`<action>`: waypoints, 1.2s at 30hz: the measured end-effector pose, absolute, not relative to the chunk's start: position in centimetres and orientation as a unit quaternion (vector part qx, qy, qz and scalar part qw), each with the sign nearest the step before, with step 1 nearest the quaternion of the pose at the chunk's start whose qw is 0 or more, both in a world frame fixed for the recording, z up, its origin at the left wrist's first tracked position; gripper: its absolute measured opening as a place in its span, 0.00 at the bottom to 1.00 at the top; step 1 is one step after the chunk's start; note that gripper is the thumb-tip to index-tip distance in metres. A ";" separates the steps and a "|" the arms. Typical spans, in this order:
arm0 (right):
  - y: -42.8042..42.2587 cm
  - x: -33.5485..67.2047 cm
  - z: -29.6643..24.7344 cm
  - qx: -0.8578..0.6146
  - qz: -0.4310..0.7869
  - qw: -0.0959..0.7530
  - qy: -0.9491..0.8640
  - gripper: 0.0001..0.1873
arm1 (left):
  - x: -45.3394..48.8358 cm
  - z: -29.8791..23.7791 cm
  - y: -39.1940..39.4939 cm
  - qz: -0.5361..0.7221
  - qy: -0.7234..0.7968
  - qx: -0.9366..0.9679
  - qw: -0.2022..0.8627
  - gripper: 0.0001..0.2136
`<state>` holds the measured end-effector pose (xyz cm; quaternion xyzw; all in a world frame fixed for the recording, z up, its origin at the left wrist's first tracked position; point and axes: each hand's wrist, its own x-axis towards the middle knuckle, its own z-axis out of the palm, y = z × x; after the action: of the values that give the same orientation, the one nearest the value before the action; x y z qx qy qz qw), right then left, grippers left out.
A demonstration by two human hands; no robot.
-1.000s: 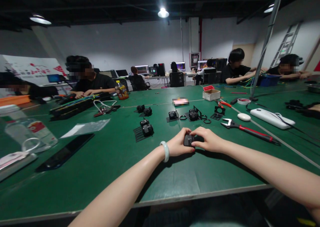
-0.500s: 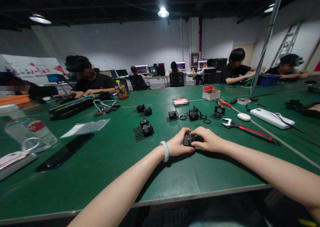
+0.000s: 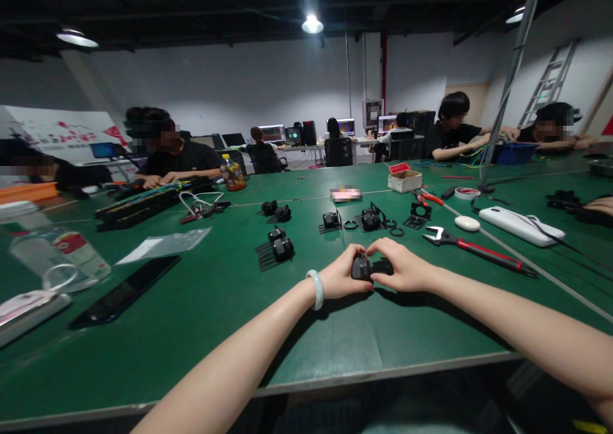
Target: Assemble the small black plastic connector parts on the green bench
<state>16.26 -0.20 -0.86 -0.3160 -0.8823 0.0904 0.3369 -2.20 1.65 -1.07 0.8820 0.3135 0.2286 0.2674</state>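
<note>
Just above the green tabletop, my left hand [image 3: 345, 273], with a pale bangle at its wrist, is closed around a small black blocky part [image 3: 360, 267]. My right hand [image 3: 400, 267] curves over the same part from the right, thumb and forefinger at its edge. The fingers hide some of the part, and its exact kind is unclear. Beyond the hands sit similar black parts with slotted plates [image 3: 282, 247], another black assembly [image 3: 371, 218], and several black rings [image 3: 350, 224]. A black plate with a round hole [image 3: 420, 211] stands to their right.
On the right lie an adjustable wrench [image 3: 479, 250], a white oval object [image 3: 467, 223] and a white power strip [image 3: 522, 225]. A phone [image 3: 125, 290], plastic bag [image 3: 163, 245] and clear bottle [image 3: 71, 255] are left. Co-workers sit across the table; a metal pole [image 3: 508, 83] rises at right.
The fingers of my right hand have lifted and arched slightly at the black part's right side. My left hand keeps its hold in the same place.
</note>
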 end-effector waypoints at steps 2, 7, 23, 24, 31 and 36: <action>-0.2 16.2 -0.8 -0.307 0.089 0.338 -0.885 0.20 | -2.2 -1.0 1.6 0.229 0.312 0.882 0.268 0.25; -0.2 15.8 -1.1 -0.290 0.097 0.341 -0.889 0.20 | -2.1 -0.7 1.4 0.228 0.307 0.884 0.271 0.24; 0.2 15.5 -1.8 -0.304 0.107 0.343 -0.882 0.17 | -2.1 -1.0 1.7 0.232 0.299 0.885 0.271 0.24; 0.2 15.5 -1.8 -0.305 0.109 0.343 -0.882 0.17 | -2.2 -1.0 1.7 0.232 0.300 0.885 0.271 0.24; 0.2 15.7 -1.6 -0.311 0.115 0.342 -0.879 0.17 | -2.1 -1.1 1.7 0.233 0.312 0.882 0.267 0.24; 0.2 15.7 -1.6 -0.313 0.122 0.341 -0.878 0.18 | -2.1 -1.0 1.6 0.232 0.316 0.880 0.267 0.24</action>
<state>15.74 0.19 -1.57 -0.3128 -0.8781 0.1225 0.3406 -2.09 1.65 -1.00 0.8804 0.3160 0.2321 0.2669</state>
